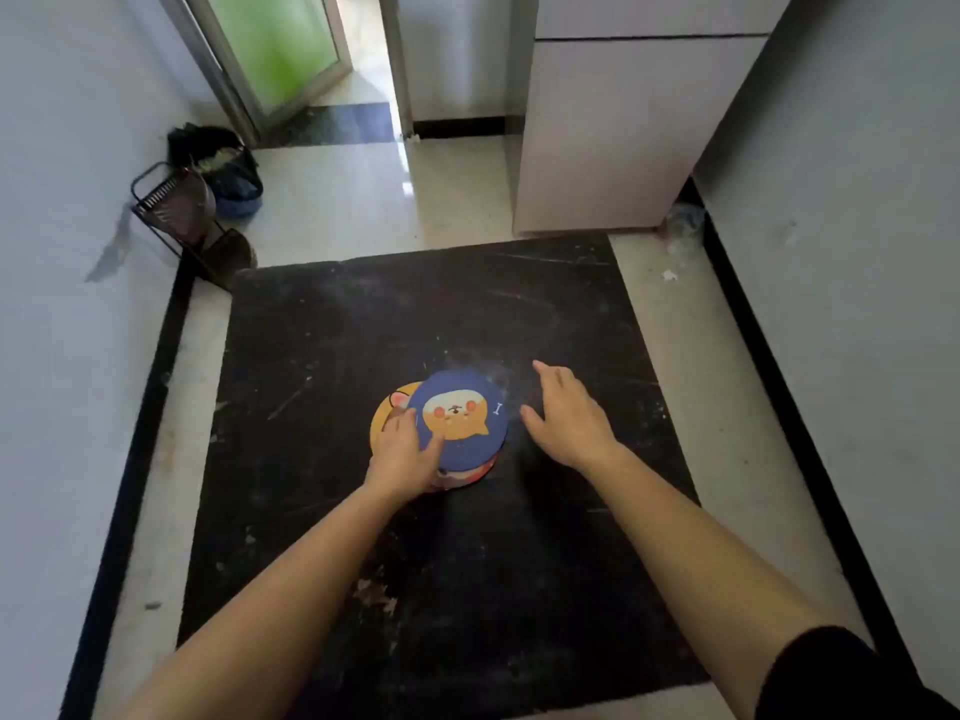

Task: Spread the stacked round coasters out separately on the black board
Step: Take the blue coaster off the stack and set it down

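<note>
Coasters (457, 420) sit stacked mid-board (322, 335), slightly fanned. The left hand (402, 454) presses flat on them; the right hand (569, 415), fingers spread, hovers just beside.

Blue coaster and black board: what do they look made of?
Blue coaster: thin, matte disc with a printed cartoon dog, probably cork, rubber or card; the picture cannot settle it. Black board: rigid, dull sheet, scuffed and dusty, possibly painted wood or plastic.

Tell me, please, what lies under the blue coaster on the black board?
Under the blue coaster, an orange coaster peeks out left and a red-edged one below. How many more are stacked underneath is hidden; the left hand covers part.
</note>
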`<state>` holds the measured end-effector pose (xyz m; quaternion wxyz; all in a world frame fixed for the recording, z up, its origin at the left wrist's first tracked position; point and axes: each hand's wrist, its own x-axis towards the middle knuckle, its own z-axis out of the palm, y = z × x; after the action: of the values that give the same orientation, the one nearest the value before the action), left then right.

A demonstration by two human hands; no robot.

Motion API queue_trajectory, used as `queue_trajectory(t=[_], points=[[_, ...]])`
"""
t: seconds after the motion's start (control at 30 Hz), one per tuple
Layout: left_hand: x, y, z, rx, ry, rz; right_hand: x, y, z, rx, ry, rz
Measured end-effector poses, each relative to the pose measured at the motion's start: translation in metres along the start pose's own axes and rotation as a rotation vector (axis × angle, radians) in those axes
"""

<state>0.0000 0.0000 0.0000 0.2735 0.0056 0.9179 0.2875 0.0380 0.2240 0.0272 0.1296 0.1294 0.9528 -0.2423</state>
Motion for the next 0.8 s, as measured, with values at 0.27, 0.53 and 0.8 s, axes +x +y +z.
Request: queue_trajectory(t=[0.27, 0.53, 0.8], points=[[0.035, -0.018, 0.011, -0.142, 0.086, -0.088, 0.034, -0.018, 0.072, 0.176, -0.197, 0.196], [0.033, -0.018, 0.015, -0.371, 0.077, -0.174, 0.041, -0.017, 0.068, 0.364, -0.15, 0.353], [-0.005, -0.011, -0.003, -0.483, 0.131, -0.163, -0.008, -0.022, 0.033, 0.46, -0.052, 0.092]])
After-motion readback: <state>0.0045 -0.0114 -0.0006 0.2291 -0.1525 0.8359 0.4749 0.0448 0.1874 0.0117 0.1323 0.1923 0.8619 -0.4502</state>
